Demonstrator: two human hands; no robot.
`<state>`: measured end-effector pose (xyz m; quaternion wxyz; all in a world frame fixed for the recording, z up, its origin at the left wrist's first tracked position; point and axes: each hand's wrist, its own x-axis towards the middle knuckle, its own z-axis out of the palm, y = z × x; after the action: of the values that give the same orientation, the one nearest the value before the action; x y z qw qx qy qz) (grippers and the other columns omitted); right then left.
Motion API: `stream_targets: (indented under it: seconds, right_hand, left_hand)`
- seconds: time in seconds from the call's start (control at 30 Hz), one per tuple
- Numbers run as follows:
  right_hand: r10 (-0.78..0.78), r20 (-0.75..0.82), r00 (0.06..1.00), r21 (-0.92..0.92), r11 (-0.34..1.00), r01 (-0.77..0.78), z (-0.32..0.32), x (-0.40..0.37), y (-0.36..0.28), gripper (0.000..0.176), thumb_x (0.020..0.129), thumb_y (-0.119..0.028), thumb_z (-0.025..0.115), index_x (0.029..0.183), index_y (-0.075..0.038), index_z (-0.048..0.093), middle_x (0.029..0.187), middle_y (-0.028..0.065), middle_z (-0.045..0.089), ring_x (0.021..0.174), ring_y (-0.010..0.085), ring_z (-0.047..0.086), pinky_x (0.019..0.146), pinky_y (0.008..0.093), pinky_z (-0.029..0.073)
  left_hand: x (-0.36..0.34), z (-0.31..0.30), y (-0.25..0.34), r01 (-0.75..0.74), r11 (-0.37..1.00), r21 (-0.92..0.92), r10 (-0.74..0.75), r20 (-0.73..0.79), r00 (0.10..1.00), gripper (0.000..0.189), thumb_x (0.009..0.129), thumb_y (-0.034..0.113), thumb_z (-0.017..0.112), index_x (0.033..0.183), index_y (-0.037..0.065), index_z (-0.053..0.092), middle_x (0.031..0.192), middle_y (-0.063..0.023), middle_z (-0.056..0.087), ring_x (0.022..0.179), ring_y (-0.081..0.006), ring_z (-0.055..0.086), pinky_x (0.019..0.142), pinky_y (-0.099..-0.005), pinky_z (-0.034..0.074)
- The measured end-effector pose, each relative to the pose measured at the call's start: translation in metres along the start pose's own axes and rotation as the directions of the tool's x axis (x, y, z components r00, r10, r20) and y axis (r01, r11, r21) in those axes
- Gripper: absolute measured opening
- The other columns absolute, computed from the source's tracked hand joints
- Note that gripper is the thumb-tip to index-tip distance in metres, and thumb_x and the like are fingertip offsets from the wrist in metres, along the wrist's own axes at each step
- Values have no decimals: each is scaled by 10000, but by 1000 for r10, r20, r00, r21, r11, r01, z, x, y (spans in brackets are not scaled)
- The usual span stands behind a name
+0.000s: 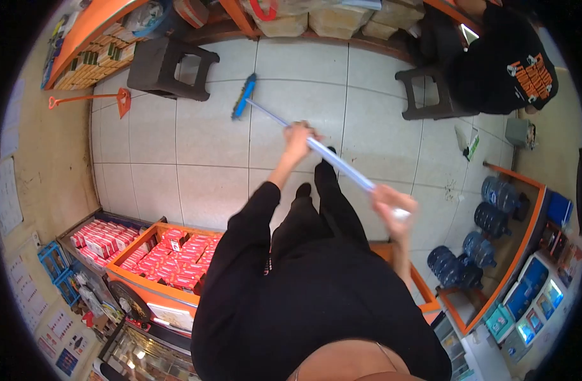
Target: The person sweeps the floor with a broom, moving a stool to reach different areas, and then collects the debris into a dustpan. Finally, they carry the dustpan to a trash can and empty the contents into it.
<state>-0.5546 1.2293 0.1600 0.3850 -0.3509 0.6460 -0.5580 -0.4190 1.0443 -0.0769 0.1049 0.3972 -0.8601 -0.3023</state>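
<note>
The person wears a plain black top (316,298) that hangs loose on the body. Its left sleeve (243,219) ends near the elbow, and the forearm beyond it is uncovered. The trousers (335,213) are also black, of the same dull cloth. The shoes (303,189) are dark, with rounded toes. The left hand (297,136) and the right hand (392,204) are bare.

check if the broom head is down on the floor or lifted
Down, it appears: the blue broom head sits against the floor tiles, its handle slanting up through the left hand and right hand.
</note>
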Motion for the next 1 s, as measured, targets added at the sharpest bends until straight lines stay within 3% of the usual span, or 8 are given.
stream_targets:
  seconds: [0.13,0.2,0.33,0.6,0.73,0.8,0.87,1.0]
  right_hand:
    - [-208,143,968,121,974,192,32,42,55,140,689,67,552,582,16,478,564,73,512,532,188,518,704,311,447]
    - [-60,53,997,-21,998,61,6,45,22,166,669,64,561,554,17,450,536,76,487,480,198,485,655,302,450]
    - [-140,-42,989,-84,987,136,-50,33,-52,153,652,70,474,527,12,407,473,70,420,414,164,421,503,281,388]
    - [-505,-136,852,84,851,518,-61,21,-129,234,593,48,514,467,-59,348,408,18,383,310,135,358,360,243,373]
    - [-390,-410,825,39,896,443,-38,34,-89,172,631,-34,524,507,-41,405,462,58,477,349,128,411,400,247,392]
    - [-318,-371,872,-365,914,178,-29,60,-54,139,634,-64,529,542,-7,441,518,79,513,400,159,452,420,248,390]
    - [-139,-243,960,92,982,165,-21,99,-7,125,636,-39,554,567,17,467,551,86,516,477,172,500,538,286,457]
    - [-151,-23,988,94,984,153,26,156,44,191,635,41,573,519,-1,428,562,61,508,565,161,517,833,371,419]
  left_hand:
    - [39,15,-46,-31,957,290,80,-160,984,207,618,336,701,599,140,638,691,-48,603,858,-247,549,825,-509,337]
    - [64,51,-41,-260,931,-258,255,-54,966,267,640,361,690,544,123,616,606,-59,590,727,-271,569,742,-422,406]
    - [64,78,77,-347,834,-429,439,135,888,359,745,361,622,538,67,612,508,-135,531,473,-321,502,483,-380,396]
    - [68,14,182,-386,719,-578,667,416,619,293,761,249,619,585,14,609,535,-178,525,508,-342,509,494,-392,407]
    - [104,-11,123,-344,787,-512,513,235,826,187,736,177,626,621,30,622,544,-156,535,523,-318,518,550,-400,417]
    - [136,-13,69,-280,873,-398,413,301,859,93,726,119,595,712,66,670,595,-162,564,593,-344,509,624,-398,413]
    - [168,-6,11,-290,928,-235,335,185,924,277,769,189,588,529,51,592,590,-143,570,642,-329,522,659,-419,373]
    - [206,20,-79,-250,949,194,210,204,956,333,756,330,607,537,79,607,604,-89,568,740,-285,536,785,-482,365]
